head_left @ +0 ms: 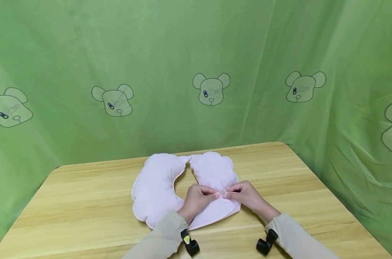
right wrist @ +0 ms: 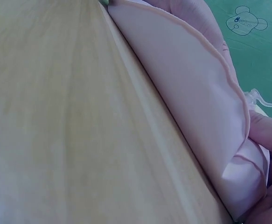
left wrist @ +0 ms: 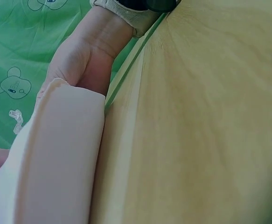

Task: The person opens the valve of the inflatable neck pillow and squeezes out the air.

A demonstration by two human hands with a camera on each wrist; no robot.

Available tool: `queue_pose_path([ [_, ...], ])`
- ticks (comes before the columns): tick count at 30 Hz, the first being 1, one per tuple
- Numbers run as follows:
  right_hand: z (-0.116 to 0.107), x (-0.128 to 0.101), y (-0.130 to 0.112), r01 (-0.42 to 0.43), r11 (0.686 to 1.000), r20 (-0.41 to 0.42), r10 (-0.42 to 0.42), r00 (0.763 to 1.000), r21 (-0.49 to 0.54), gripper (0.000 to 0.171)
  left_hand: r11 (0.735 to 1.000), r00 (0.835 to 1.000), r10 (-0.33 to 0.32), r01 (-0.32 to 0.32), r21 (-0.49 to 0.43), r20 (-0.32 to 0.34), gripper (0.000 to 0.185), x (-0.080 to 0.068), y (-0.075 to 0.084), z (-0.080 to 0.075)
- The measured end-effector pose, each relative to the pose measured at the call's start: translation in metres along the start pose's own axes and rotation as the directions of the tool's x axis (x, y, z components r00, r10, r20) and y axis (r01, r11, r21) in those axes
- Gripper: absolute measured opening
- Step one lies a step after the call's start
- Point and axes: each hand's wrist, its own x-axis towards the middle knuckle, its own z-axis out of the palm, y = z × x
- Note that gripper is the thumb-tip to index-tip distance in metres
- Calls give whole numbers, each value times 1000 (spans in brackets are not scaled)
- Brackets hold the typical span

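A pale pink, U-shaped inflatable neck pillow point(head_left: 155, 187) with scalloped edges lies puffed up on the table. On its right arm a small clear plastic valve point(head_left: 222, 193) sticks up; its open cap shows in the right wrist view, where the valve point(right wrist: 266, 100) stands beyond the pillow's seam. My left hand point(head_left: 196, 201) pinches the pink cover just left of the valve, thumb and forefinger together. From the other side my right hand point(head_left: 247, 196) pinches the cover, fingertips close to the valve. The pillow hides part of the left fingers in the left wrist view.
The wood-grain table point(head_left: 85, 201) reaches around the pillow on all sides. Behind it and at the right hangs a green curtain point(head_left: 170, 118) printed with bear heads. A black wrist camera point(head_left: 190, 244) sits on the left sleeve, another point(head_left: 266, 244) on the right.
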Motion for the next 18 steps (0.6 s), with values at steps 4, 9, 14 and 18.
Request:
queue_pose_path([
  [4, 1, -1, 0, -1, 1000, -17, 1, 1000, 17, 21, 1000, 1000, -11, 11, -2, -13, 5, 0, 1, 1],
  [9, 3, -2, 0, 15, 999, -27, -14, 1000, 51, 21, 1000, 999, -18, 18, -14, -27, 6, -1, 3, 2],
  [14, 6, -2, -2, 47, 998, -35, -46, 998, 52, 21, 999, 999, -16, 15, -43, -31, 7, -1, 5, 2],
  [18, 8, -2, -3, 30, 998, -58, -27, 998, 51, 21, 998, 1000, -26, 25, -51, -12, 7, -1, 4, 1],
])
